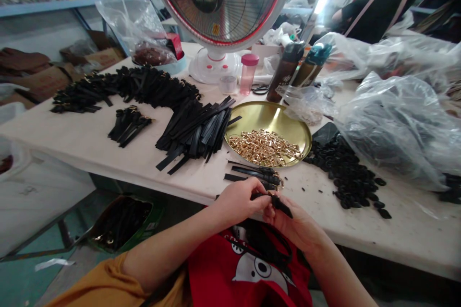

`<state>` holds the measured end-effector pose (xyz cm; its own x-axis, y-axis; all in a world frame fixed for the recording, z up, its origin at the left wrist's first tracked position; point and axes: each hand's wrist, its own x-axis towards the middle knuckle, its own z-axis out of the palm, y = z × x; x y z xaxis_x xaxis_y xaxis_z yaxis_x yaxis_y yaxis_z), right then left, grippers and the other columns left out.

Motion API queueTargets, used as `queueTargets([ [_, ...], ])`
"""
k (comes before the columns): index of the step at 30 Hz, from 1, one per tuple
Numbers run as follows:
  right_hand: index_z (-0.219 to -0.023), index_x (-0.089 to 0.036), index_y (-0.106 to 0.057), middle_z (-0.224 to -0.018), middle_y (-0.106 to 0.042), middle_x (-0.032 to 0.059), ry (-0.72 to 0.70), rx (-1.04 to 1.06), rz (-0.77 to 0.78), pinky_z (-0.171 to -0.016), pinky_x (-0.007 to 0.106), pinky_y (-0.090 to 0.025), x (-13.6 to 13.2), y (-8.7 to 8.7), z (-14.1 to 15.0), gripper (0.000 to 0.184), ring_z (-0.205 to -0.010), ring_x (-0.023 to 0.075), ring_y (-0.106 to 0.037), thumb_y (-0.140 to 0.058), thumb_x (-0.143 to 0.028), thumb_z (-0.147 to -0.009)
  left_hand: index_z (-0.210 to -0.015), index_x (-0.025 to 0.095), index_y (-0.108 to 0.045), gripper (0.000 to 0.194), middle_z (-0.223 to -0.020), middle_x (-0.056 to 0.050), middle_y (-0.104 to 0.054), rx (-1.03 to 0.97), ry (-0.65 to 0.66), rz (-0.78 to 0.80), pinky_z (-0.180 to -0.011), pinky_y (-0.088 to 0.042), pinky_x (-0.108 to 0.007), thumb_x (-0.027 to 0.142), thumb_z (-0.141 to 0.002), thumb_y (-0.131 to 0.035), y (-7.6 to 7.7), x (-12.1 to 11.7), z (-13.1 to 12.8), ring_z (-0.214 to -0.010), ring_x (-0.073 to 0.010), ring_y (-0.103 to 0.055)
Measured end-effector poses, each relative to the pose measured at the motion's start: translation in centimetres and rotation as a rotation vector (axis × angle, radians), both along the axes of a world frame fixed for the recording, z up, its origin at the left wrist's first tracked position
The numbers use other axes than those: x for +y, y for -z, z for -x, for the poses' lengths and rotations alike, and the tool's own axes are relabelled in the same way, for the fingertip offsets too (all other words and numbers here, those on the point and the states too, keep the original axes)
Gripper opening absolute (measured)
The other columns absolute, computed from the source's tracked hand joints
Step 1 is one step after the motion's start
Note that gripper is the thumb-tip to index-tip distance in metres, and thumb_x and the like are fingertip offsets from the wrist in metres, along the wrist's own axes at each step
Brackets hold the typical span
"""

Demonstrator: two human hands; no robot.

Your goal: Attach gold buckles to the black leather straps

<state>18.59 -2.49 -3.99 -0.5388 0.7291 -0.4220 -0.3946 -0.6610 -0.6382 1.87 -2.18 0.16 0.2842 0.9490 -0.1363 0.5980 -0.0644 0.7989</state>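
Black strap [283, 207] is sitting in your fingers, just on your side of the gold tray [266, 114]. Your left hand [241, 197] is pinching it with thumb and fingers; your right hand [292, 224] is grasping it too, exact finger contact partly hidden. Gold metal pieces [264, 148] are covering the tray's near part. A few straps with gold fittings [254, 173] are lying between tray and hands. Loose black strips [200, 129] are piling up left of the tray, one poking over its rim. A small strap bunch [128, 124] is lying farther left. Small black pieces [347, 172] are heaping right of the tray, beside a clear plastic bag [399, 124]. A fan [216, 64] is standing behind the tray.
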Motion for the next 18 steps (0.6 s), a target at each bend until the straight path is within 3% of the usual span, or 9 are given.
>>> queueTargets([
  [4, -0.079, -0.019, -0.062, -0.062, -0.049, -0.0035, -0.051, 0.036, 0.017, -0.055, 0.021, -0.04, -0.5, -0.1, -0.1, 0.022, -0.054, 0.0076, -0.043, -0.069, -0.036, -0.067, -0.088, 0.02, -0.058, 0.023, -0.084, 0.001, -0.063, -0.043, 0.051, 0.016, -0.064, -0.039, -0.022, 0.04, -0.077, -0.052, 0.3, 0.0, 0.2, -0.077, -0.015, -0.055],
  [8, -0.081, -0.021, -0.063, -0.075, -0.058, -0.0011, 0.11, -0.05, -0.059, -0.063, 0.024, -0.043, -0.2, -0.4, -0.2, 0.023, -0.064, 0.0103, -0.05, -0.07, -0.034, -0.065, -0.088, 0.019, -0.058, 0.021, -0.084, 0.001, -0.063, -0.05, 0.062, 0.056, -0.067, -0.039, -0.023, 0.036, -0.075, -0.055, 0.1, 0.0, 0.8, -0.077, -0.0151, -0.055],
  [10, -0.083, -0.02, -0.062, -0.081, -0.059, 0.0006, 0.214, -0.169, -0.141, -0.065, 0.025, -0.044, 0.3, -0.4, -0.3, 0.026, -0.067, 0.0119, -0.051, -0.067, -0.04, -0.067, -0.087, 0.019, -0.058, 0.022, -0.082, 0.001, -0.062, -0.058, 0.039, 0.079, -0.065, -0.039, -0.023, 0.036, -0.074, -0.056, -0.1, 0.0, 1.0, -0.074, -0.0148, -0.054],
  [14, -0.074, -0.019, -0.053, -0.063, -0.053, -0.0025, 0.33, -0.573, -0.406, -0.057, 0.024, -0.041, 0.8, -0.5, -0.2, 0.025, -0.058, 0.011, -0.048, -0.065, -0.04, -0.069, -0.092, 0.018, -0.057, 0.028, -0.081, 0.001, -0.061, -0.213, 0.032, 0.169, -0.06, -0.038, -0.021, 0.037, -0.072, -0.06, -0.2, -0.1, 0.6, -0.071, -0.0135, -0.054],
  [18, -0.091, -0.021, -0.046, -0.06, -0.05, -0.0057, 0.328, -0.698, -0.494, -0.051, 0.024, -0.04, 0.8, -0.7, 0.2, 0.034, -0.051, 0.0105, -0.047, -0.061, -0.042, -0.07, -0.09, 0.016, -0.055, 0.028, -0.069, 0.003, -0.057, -0.325, -0.009, 0.244, -0.056, -0.038, -0.021, 0.036, -0.071, -0.061, 0.6, 0.1, -0.4, -0.062, -0.0116, -0.053],
])
